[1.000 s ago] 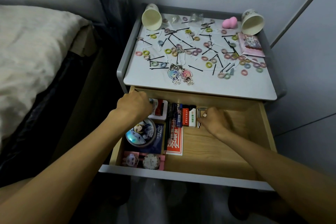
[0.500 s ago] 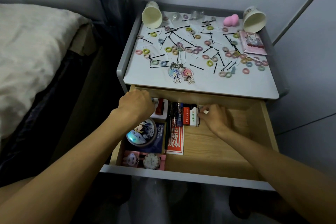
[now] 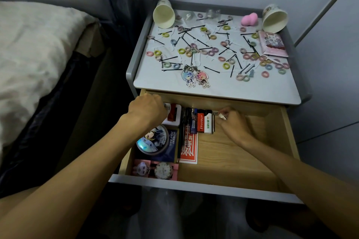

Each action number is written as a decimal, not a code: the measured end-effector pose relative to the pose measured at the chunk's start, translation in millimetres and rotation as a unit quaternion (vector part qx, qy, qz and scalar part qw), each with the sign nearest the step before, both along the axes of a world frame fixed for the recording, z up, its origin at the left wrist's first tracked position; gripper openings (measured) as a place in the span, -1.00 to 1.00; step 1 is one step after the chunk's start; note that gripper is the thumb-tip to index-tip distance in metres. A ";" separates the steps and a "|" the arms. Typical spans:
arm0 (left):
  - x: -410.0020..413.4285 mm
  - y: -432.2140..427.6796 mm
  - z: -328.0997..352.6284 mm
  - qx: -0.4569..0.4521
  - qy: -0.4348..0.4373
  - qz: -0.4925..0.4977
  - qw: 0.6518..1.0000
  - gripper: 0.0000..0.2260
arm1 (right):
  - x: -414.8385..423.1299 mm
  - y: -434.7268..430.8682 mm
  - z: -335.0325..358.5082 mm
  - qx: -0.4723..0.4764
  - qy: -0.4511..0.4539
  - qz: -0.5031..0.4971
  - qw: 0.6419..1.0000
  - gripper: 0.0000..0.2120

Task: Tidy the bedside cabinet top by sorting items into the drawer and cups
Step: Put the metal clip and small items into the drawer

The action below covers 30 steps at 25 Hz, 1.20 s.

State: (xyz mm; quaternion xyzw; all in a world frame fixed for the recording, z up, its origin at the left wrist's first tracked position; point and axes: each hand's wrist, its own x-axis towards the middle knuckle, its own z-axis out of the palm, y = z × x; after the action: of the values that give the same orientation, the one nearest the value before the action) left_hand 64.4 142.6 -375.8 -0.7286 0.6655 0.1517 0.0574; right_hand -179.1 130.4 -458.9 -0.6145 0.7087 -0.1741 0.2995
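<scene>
The cabinet top [image 3: 252,91] is strewn with several pastel hair ties [image 3: 181,51] and black bobby pins [image 3: 211,69]. Two paper cups lie tipped at its back: one at the left [image 3: 164,15], one at the right [image 3: 274,20]. Two character keychains [image 3: 196,77] lie near the front edge. The wooden drawer [image 3: 204,186] below stands pulled out. My left hand [image 3: 147,110] is curled over a red and white box [image 3: 173,112] at the drawer's back left, fingertips hidden. My right hand [image 3: 233,124] pinches a small white item [image 3: 222,116] beside a metal clip [image 3: 213,122].
In the drawer lie lighters [image 3: 204,122], pens, a red card [image 3: 188,147], a round tin [image 3: 153,139] and a pink watch box [image 3: 155,170]. A pink sponge [image 3: 249,19] and a pink packet [image 3: 273,43] sit at the top's back right. A bed [image 3: 38,54] is on the left.
My right hand has shifted slightly toward the back of the drawer, next to the lighters. My left hand stays where it was.
</scene>
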 end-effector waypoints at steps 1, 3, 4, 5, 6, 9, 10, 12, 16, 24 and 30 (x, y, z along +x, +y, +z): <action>0.5 0.0 -0.8 -0.001 -0.001 -0.001 1.000 -0.80 | -3.9 3.8 3.0 0.009 0.007 0.022 1.000 -0.79; 0.9 -0.3 -2.4 -0.003 -0.004 0.000 1.000 -0.80 | -15.6 10.2 3.4 0.034 0.035 0.046 0.998 -0.74; 0.6 -0.7 -3.1 -0.004 -0.006 0.001 1.000 -0.80 | -22.1 12.4 2.2 0.040 0.044 0.043 0.997 -0.76; 0.1 -0.9 -3.5 -0.005 -0.008 0.003 1.000 -0.79 | -27.5 14.3 1.7 0.041 0.047 0.035 0.997 -0.81; -0.3 -1.0 -3.8 -0.004 -0.011 0.004 1.000 -0.79 | -31.5 15.2 0.2 0.047 0.048 0.026 0.997 -0.85; -2.0 -0.2 -4.0 -0.007 -0.017 0.001 1.000 -0.79 | -34.9 16.3 -1.4 0.113 0.005 -0.028 0.993 -0.88; -2.7 -0.1 -4.3 -0.007 -0.020 0.000 1.000 -0.78 | -34.5 16.2 -2.6 0.131 -0.045 -0.065 0.988 -0.87; -3.1 -0.1 -4.9 -0.007 -0.028 0.001 1.000 -0.75 | -31.4 15.7 -1.8 0.131 -0.166 -0.144 0.967 -0.89; -6.0 -1.4 -4.7 0.005 -0.043 0.005 0.999 -0.71 | -35.2 21.1 -3.9 0.147 -0.287 -0.206 0.924 -0.84; -7.0 -1.6 -5.3 0.009 -0.059 0.000 0.998 -0.71 | -44.7 32.2 -0.8 0.044 0.267 0.101 0.957 -0.71; -7.9 -1.6 -4.2 0.012 -0.064 -0.003 0.998 -0.71 | -20.5 22.2 -6.2 0.065 0.071 0.016 0.995 -0.79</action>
State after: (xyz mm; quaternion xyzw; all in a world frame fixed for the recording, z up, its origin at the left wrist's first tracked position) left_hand 56.5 141.0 -380.0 -0.7339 0.6609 0.1123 0.1090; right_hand -199.6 152.6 -465.1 -0.6159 0.7281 -0.0785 0.2903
